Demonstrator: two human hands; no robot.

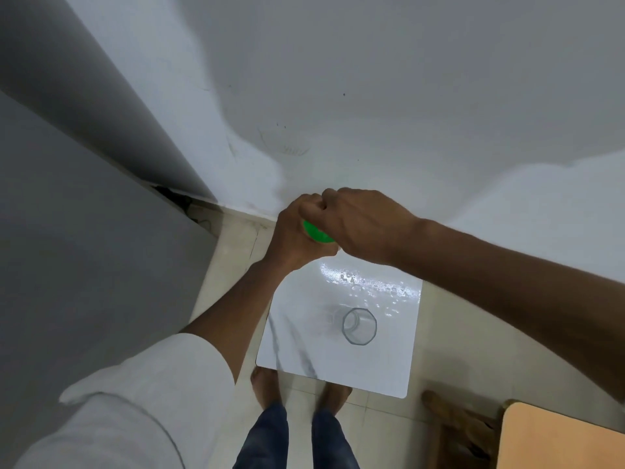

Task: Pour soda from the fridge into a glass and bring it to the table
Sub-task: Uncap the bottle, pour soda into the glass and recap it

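Bright green bottle (316, 234) in my grip, clear glass (359, 326) on glossy white table (304, 346), my white sleeve (142, 394), blue jeans (294, 438), beige floor tiles (233, 245), grey fridge (67, 198)

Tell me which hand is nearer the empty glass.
Right, narrowly. The right hand sits over the top of the green bottle, above the glass. The left hand grips the bottle farther to the left. Neither touches the glass.

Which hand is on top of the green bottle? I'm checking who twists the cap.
The right hand, arm entering from the right, covers the top of the green bottle; the left hand, white-sleeved arm, grips its body lower down.
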